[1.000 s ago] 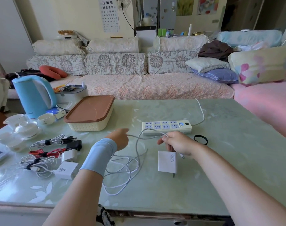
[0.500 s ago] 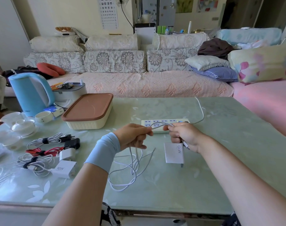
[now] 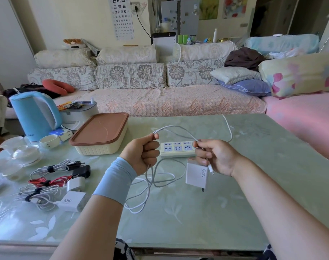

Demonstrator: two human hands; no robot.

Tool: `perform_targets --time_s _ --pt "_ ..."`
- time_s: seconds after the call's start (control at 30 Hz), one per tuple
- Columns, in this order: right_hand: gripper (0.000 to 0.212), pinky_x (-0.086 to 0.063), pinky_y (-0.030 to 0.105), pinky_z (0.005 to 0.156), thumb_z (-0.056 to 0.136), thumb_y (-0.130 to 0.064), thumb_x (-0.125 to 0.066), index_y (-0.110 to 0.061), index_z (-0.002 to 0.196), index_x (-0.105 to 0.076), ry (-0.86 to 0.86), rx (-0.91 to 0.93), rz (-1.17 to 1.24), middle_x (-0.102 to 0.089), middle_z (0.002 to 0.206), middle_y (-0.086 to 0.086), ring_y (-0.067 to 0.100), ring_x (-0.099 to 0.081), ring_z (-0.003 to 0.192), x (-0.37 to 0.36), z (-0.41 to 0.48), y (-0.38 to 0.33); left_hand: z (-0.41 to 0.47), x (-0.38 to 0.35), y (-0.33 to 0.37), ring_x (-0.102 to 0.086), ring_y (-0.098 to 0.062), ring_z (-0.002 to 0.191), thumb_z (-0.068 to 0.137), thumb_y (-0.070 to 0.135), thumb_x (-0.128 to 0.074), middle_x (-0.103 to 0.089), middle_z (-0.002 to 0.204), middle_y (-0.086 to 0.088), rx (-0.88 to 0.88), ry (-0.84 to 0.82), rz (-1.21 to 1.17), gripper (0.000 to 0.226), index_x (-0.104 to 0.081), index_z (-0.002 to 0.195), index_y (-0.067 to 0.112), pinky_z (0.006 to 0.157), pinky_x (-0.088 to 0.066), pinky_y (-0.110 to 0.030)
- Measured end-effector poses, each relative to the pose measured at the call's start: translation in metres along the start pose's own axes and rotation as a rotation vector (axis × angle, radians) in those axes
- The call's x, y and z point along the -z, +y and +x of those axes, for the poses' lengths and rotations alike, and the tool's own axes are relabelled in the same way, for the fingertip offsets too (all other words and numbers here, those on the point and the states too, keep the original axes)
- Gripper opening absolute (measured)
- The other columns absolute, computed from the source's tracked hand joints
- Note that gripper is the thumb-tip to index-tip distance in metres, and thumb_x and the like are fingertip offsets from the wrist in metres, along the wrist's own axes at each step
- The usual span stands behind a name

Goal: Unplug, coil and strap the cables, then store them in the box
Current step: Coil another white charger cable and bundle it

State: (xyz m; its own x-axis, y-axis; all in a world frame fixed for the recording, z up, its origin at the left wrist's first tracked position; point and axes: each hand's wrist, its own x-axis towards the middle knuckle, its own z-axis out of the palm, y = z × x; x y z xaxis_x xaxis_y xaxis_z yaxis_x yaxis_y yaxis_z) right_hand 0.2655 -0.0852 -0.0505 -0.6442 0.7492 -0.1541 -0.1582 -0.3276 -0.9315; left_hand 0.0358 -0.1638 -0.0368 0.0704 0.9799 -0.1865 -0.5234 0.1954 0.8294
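The white cable (image 3: 175, 128) arches in the air between both hands above the middle of the table. The left hand (image 3: 141, 152) is curled in a fist round it, and strands drop from under the fist to loose loops lying on the table top. The right hand (image 3: 216, 158) pinches the cable between thumb and fingers, with the small connector end (image 3: 211, 170) poking out below the palm. Just below that thumb sits a white charger (image 3: 196, 174) marked "GaN"; whether the thumb touches it cannot be told. Behind the hands lies a white power strip (image 3: 176, 148) with blue sockets, all those in view empty.

The cream box (image 3: 101, 145) stands to the left of the strip with its brown lid (image 3: 100, 128) on, so its contents are hidden.

Further left lie bundles already strapped: a white cable bundle (image 3: 53, 168), a red cable bundle (image 3: 47, 182) and another white one joined to a charger (image 3: 70, 200) reading "90W". A blue kettle (image 3: 34, 115) and white cups (image 3: 49, 141) stand at the far left. An eye chart (image 3: 122, 17) of E shapes hangs on the wall.

The green table (image 3: 272, 184) shows bare top from the right hand out to its right edge, and a bare strip along the near edge.
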Motion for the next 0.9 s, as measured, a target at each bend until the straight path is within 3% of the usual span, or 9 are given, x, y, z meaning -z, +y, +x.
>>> perform_targets --time_s 0.13,0.23,0.3,0.43,0.5,0.63,0.77,0.83,0.9 --pt "0.026 -0.050 0.047 0.090 0.105 -0.007 -0.035 -0.007 0.090 -0.055 0.047 0.083 -0.112 -0.031 0.050 -0.002 0.014 -0.032 0.041 0.004 0.001 0.001 -0.002 -0.003 0.000 -0.010 -0.007 0.046 0.094 0.023 -0.046 -0.015 0.058 0.009 0.110 -0.222 -0.060 0.013 -0.053 0.084 0.018 0.036 -0.012 -0.017" --pt "0.028 -0.048 0.047 0.089 0.105 -0.003 -0.034 -0.005 0.092 -0.059 0.174 0.139 -0.304 -0.035 0.046 -0.004 0.013 -0.033 0.039 0.008 0.004 0.001 0.003 -0.002 -0.004 -0.019 -0.009 0.047 0.098 0.017 -0.048 -0.021 0.062 0.006 0.196 -0.458 -0.206 0.007 -0.053 0.096 0.012 0.039 -0.018 -0.020" --pt "0.030 -0.044 0.047 0.083 0.105 -0.001 -0.033 -0.006 0.091 -0.060 0.211 0.189 -0.441 -0.037 0.047 -0.002 0.011 -0.033 0.037 0.009 0.005 0.002 0.007 -0.006 -0.009 -0.023 -0.011 0.049 0.101 0.015 -0.041 -0.024 0.064 0.003 0.232 -0.508 -0.318 0.013 -0.052 0.101 0.009 0.041 -0.020 -0.023" --pt "0.028 -0.051 0.030 0.056 0.105 -0.006 -0.039 -0.008 0.091 -0.063 0.143 0.164 -0.497 -0.031 0.053 -0.001 0.008 -0.032 0.039 0.007 0.001 -0.002 0.022 -0.024 -0.020 -0.021 -0.012 0.048 0.097 0.010 -0.048 -0.024 0.062 0.004 0.188 -0.469 -0.490 0.009 -0.055 0.097 0.006 0.041 -0.019 -0.025" --pt "0.023 -0.040 0.026 0.045 0.103 -0.015 -0.047 -0.009 0.090 -0.066 0.086 0.160 -0.493 -0.030 0.053 -0.003 0.011 -0.030 0.041 0.002 -0.004 -0.004 0.027 -0.034 -0.025 -0.016 -0.010 0.046 0.094 0.015 -0.049 -0.020 0.058 0.006 0.097 -0.383 -0.519 0.009 -0.055 0.091 0.010 0.039 -0.015 -0.023" --pt "0.021 -0.023 0.023 0.043 0.088 -0.035 -0.071 -0.015 0.084 -0.066 -0.043 0.048 -0.618 -0.035 0.055 -0.004 0.012 -0.028 0.044 -0.010 -0.013 0.000 0.028 -0.055 -0.031 -0.005 -0.010 0.043 0.092 0.027 -0.043 -0.009 0.053 0.008 -0.117 -0.099 -0.413 0.025 -0.054 0.073 0.018 0.039 -0.005 -0.017" --pt "0.046 -0.019 0.031 0.050 0.070 -0.051 -0.083 -0.024 0.058 -0.049 -0.138 -0.067 -0.882 -0.032 0.053 0.000 0.019 -0.026 0.048 -0.023 -0.014 0.011 0.030 -0.064 -0.036 -0.012 -0.006 0.034 0.095 0.026 -0.040 -0.018 0.045 0.009 -0.255 0.060 -0.312 0.029 -0.050 0.069 0.018 0.038 -0.006 -0.018" --pt "0.037 -0.016 0.033 0.051 0.072 -0.048 -0.083 -0.022 0.063 -0.057 -0.203 -0.084 -0.838 -0.039 0.055 -0.001 0.020 -0.023 0.050 -0.026 -0.014 0.013 0.029 -0.062 -0.034 -0.014 -0.006 0.034 0.096 0.026 -0.040 -0.019 0.045 0.009 -0.277 0.069 -0.303 0.030 -0.050 0.069 0.018 0.038 -0.005 -0.019" --pt "0.016 -0.017 0.029 0.046 0.084 -0.035 -0.076 -0.022 0.086 -0.067 -0.319 -0.110 -0.725 -0.069 0.076 -0.001 0.016 -0.022 0.047 -0.029 -0.015 0.012 0.026 -0.059 -0.029 -0.014 -0.006 0.035 0.096 0.027 -0.040 -0.019 0.047 0.009 -0.276 0.043 -0.286 0.031 -0.050 0.069 0.017 0.038 -0.006 -0.020"
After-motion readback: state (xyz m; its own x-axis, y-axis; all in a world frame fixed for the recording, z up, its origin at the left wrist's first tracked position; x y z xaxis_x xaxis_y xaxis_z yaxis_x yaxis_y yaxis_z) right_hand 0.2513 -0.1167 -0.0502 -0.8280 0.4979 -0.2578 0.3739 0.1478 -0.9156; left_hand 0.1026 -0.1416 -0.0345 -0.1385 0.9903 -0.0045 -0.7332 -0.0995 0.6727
